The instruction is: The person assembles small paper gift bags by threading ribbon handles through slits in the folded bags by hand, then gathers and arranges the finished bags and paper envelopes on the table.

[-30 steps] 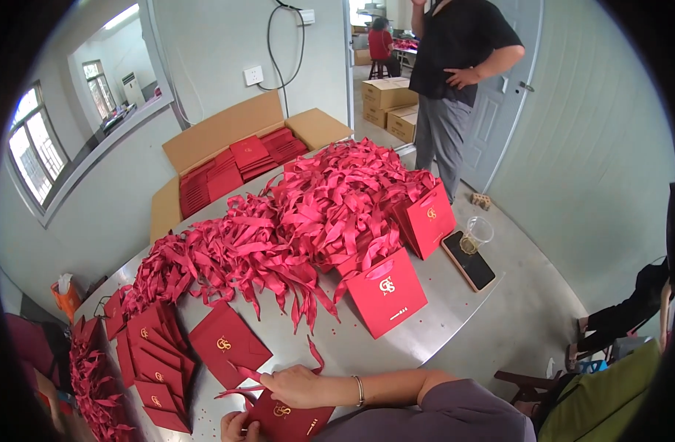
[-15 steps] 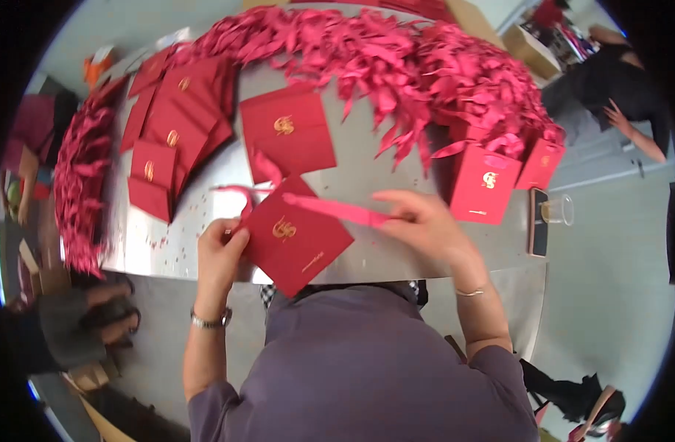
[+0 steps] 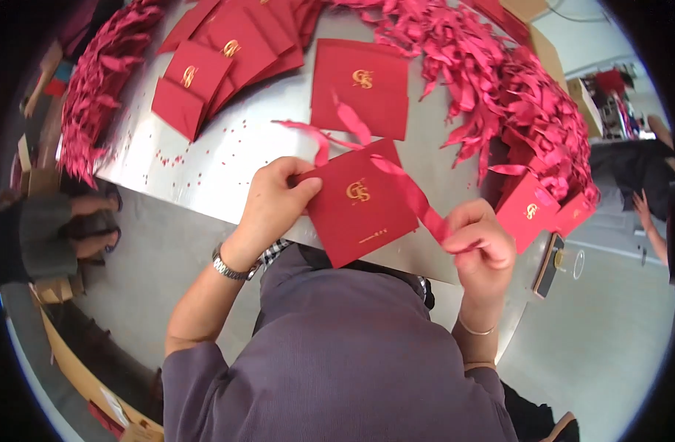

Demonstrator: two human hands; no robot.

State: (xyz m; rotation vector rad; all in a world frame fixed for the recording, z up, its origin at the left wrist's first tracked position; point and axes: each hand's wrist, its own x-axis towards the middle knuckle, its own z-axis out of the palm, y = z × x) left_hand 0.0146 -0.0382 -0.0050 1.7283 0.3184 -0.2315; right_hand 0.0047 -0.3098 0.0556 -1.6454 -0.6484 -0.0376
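Note:
A square red paper gift bag (image 3: 363, 206) with a gold emblem tilts over the table's front edge. My left hand (image 3: 278, 195) pinches its left corner between thumb and fingers. From the bag's upper part runs a pink ribbon (image 3: 415, 197), stretched down to the right. My right hand (image 3: 481, 247) is closed on the ribbon's end. Another length of pink ribbon curls loosely past the bag's top left edge. Just beyond lies a flat red bag (image 3: 359, 81) with the same kind of gold emblem.
Red bags (image 3: 242, 51) lie overlapped at the back left. Heaps of ribboned bags (image 3: 109, 88) line the left and right sides. Red scraps dot the metal table (image 3: 227, 166). A phone (image 3: 549, 265) and a clear cup (image 3: 569, 261) sit at the right edge. Other people are nearby.
The view has turned, so the table shows tilted. My right hand has drawn the ribbon from a sideways line to a downward slant. My left hand still holds the bag's corner.

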